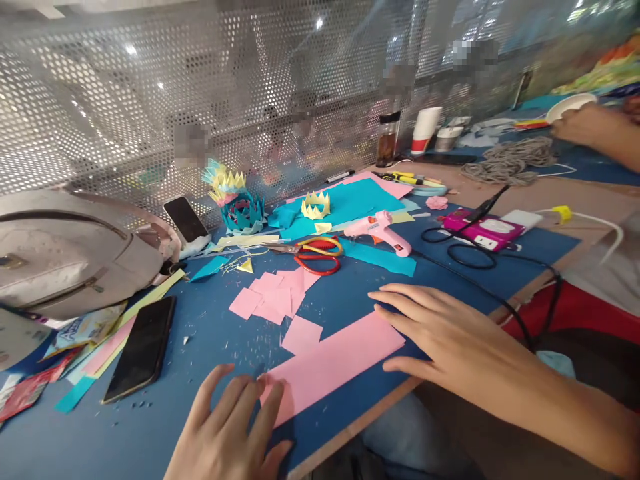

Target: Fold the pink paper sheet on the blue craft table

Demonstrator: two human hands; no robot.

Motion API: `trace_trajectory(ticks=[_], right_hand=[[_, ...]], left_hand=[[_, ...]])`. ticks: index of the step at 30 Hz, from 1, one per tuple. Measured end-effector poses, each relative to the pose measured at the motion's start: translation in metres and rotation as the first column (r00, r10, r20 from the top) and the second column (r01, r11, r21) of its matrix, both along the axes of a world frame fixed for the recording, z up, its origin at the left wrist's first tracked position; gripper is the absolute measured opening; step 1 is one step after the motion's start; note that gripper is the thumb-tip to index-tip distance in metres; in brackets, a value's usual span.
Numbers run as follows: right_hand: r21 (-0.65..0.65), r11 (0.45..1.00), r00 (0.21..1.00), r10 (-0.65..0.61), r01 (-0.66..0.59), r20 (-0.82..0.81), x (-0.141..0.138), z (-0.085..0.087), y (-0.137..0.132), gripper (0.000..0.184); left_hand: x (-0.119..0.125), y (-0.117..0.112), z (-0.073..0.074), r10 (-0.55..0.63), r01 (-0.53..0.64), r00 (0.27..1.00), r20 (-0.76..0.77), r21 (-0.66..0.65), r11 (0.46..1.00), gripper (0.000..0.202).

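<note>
A long pink paper strip lies flat on the blue table in front of me. My left hand rests open with spread fingers, fingertips touching the strip's left end. My right hand lies flat and open on the strip's right end, pressing it down. Several small pink paper squares lie just beyond the strip. Red and yellow scissors and a pink glue gun sit farther back.
A grey bag and two black phones are at the left. Teal paper sheets, paper crowns, a magenta device with black cables, cups and a perforated metal screen stand behind. Another person's arm is at far right.
</note>
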State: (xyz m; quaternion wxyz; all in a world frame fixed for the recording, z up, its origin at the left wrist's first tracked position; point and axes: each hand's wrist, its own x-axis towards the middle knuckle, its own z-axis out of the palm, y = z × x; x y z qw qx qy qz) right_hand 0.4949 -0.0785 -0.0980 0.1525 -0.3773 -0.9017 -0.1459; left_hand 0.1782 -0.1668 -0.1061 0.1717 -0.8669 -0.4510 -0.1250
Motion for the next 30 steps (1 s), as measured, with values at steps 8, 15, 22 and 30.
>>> trace_trajectory(ticks=[8, 15, 22, 30], right_hand=[[-0.136, 0.946, 0.955, 0.298, -0.295, -0.001, -0.002, 0.014, 0.018, 0.042], [-0.252, 0.877, 0.911, 0.378, -0.410, -0.166, -0.008, 0.022, 0.031, 0.027], [-0.531, 0.754, 0.891, 0.160, -0.387, -0.424, -0.015, 0.032, 0.052, 0.044], [-0.713, 0.516, 0.783, -0.121, -0.475, -0.610, -0.016, 0.023, 0.077, 0.020]], left_hand=[[0.020, 0.007, -0.006, -0.012, 0.035, 0.990, -0.140, 0.167, 0.985, 0.030], [0.016, 0.015, 0.008, -0.041, 0.062, 0.984, -0.175, 0.116, 0.991, 0.023], [0.008, 0.039, 0.031, -0.059, 0.051, 0.991, -0.118, -0.071, 0.996, 0.027], [0.008, 0.043, 0.031, -0.010, 0.006, 0.997, -0.075, -0.059, 0.998, 0.031]])
